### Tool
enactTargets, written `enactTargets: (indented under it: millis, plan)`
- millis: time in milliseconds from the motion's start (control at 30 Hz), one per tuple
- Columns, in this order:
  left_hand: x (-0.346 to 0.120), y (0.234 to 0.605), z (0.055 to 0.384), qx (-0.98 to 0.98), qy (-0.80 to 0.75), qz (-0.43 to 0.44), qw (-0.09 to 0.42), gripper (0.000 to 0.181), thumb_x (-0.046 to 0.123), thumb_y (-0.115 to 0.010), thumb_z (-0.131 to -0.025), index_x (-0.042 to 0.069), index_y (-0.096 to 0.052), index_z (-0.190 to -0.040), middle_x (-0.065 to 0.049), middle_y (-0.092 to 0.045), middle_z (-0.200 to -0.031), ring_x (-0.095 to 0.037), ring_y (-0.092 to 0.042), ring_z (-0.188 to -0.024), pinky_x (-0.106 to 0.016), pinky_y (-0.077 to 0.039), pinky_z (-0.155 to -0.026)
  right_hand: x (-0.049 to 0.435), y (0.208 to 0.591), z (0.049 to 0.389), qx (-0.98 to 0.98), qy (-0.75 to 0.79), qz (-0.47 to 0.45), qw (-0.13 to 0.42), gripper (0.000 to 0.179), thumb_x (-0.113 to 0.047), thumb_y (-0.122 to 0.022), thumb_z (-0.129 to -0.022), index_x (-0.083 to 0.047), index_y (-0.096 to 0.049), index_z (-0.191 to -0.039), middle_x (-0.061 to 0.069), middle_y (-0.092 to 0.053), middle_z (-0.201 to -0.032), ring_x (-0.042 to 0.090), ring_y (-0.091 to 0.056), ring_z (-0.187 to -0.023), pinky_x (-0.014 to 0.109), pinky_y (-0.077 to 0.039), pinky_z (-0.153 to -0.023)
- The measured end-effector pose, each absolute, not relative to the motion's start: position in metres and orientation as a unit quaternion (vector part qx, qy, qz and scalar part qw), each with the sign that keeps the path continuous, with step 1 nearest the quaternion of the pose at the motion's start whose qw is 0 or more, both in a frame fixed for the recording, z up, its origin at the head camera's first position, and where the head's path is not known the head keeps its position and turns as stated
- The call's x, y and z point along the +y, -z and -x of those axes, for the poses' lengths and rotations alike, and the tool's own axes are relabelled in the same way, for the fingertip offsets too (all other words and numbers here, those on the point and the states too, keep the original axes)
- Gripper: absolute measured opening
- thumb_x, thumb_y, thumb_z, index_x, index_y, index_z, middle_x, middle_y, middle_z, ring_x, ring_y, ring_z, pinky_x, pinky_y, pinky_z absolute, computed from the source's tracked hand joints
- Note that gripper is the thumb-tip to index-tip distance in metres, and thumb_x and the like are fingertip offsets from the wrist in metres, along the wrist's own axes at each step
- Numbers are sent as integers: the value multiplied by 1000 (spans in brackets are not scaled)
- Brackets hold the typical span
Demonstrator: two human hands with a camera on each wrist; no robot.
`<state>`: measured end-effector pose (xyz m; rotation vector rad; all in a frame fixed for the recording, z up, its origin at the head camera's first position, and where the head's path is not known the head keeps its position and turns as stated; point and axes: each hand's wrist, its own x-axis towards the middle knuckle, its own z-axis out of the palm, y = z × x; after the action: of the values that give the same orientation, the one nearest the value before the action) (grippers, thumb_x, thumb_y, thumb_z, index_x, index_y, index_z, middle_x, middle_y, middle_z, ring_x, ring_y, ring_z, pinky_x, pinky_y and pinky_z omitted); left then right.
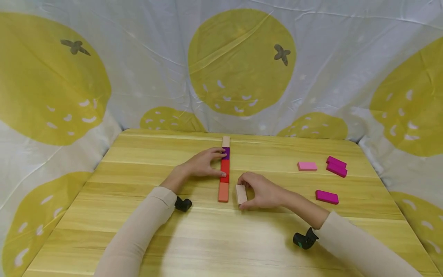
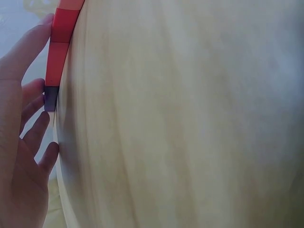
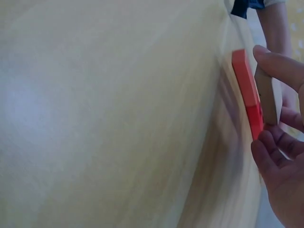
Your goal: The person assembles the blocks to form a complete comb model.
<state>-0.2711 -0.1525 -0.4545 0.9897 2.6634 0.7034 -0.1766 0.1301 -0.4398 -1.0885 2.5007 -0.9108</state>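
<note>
The right hand (image 1: 264, 190) pinches a plain wooden block (image 1: 241, 194) between its thumb and fingers. That block is just to the right of the near end of a line of blocks, with a small gap between. I cannot tell if it touches the table (image 1: 235, 246). The line runs straight away from the person, end to end. Nearest is an orange block (image 1: 223, 192), then two red blocks (image 1: 225, 166), then a purple block (image 1: 226, 153), and last a pale wooden block (image 1: 226, 141) at the far end. The left hand (image 1: 200, 164) is loose and spread, and it touches the line from the left side, with its thumb by the red and its fingertips by the purple. Over on the right lie a pink block (image 1: 307, 166) and, near it, two magenta blocks (image 1: 336, 169) that touch each other. One more magenta block (image 1: 327, 196) lies closer to the person. Behind the table hangs a white cloth (image 1: 155, 57) with big yellow fruit on it.
</note>
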Motion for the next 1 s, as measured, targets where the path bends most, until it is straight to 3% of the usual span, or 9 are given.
enactTargets:
  millis: [233,533,867,1000]
  plan:
    - [-153,455,271,904,-240,-336,105,86,54,-80,-86,8,-52,-153,-5,-37,-163,-28,-34,-149,-43,-29,-120,122,442,159,864,306,379,129,61,-38,-93,-77,-14,-57,-118,-8,-55,-108,14,-54,-97,32,-49,-87]
    - [-153,456,270,904,-243,-337,101,85,53,-80,-86,8,-52,-153,-6,-37,-162,-29,-34,-148,-44,-29,-120,105,448,138,864,270,409,114,64,-48,-90,-80,-13,-56,-121,-7,-54,-113,11,-51,-100,29,-49,-90]
    - [-153,457,272,905,-240,-337,103,85,56,-79,-86,9,-53,-153,-5,-37,-162,-28,-34,-148,-43,-30,-120,96,452,128,877,217,426,51,70,-59,-85,-79,-11,-58,-123,-4,-54,-114,13,-49,-99,27,-48,-86]
    - [-153,457,272,905,-240,-334,106,86,56,-80,-86,10,-52,-153,-4,-37,-163,-27,-34,-149,-43,-30,-120,102,451,130,859,260,438,56,61,-53,-82,-86,-12,-61,-126,-5,-57,-115,12,-52,-99,27,-49,-87]
